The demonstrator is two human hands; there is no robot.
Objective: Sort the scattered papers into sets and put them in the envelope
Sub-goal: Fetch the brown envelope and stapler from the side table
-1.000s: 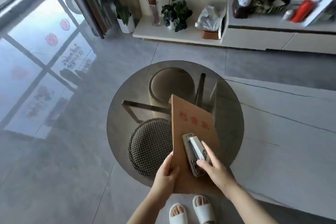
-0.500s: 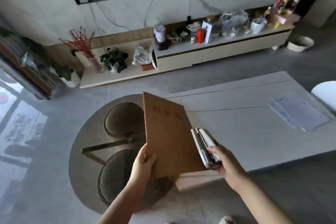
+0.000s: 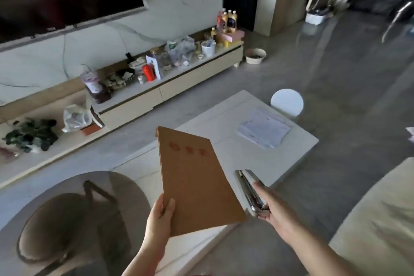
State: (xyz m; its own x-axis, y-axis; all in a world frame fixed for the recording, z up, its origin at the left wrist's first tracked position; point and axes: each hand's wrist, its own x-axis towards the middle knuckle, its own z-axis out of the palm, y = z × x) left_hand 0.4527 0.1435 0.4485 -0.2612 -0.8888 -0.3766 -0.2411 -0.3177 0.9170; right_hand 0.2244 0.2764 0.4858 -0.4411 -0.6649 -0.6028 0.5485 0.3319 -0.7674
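Observation:
A brown envelope (image 3: pixel 195 177) with red characters is held up above the white low table (image 3: pixel 298 141). My left hand (image 3: pixel 160 219) grips its lower left corner, thumb on the front. Just right of the envelope, my right hand (image 3: pixel 275 210) holds a silver stapler (image 3: pixel 249 190) by its near end. A stack of white papers (image 3: pixel 263 129) lies on the far right part of the table, well beyond both hands.
A round glass table (image 3: pixel 74 219) with stools under it joins the white table at the left. A cluttered TV cabinet (image 3: pixel 179 80) runs along the back wall. A round white stool (image 3: pixel 287 102) stands past the papers. A pale sofa (image 3: pixel 378 219) is at the right.
The view has swung right and up from the glass table to the white table. Both hands have carried the envelope and stapler to the right. The paper stack has come into view.

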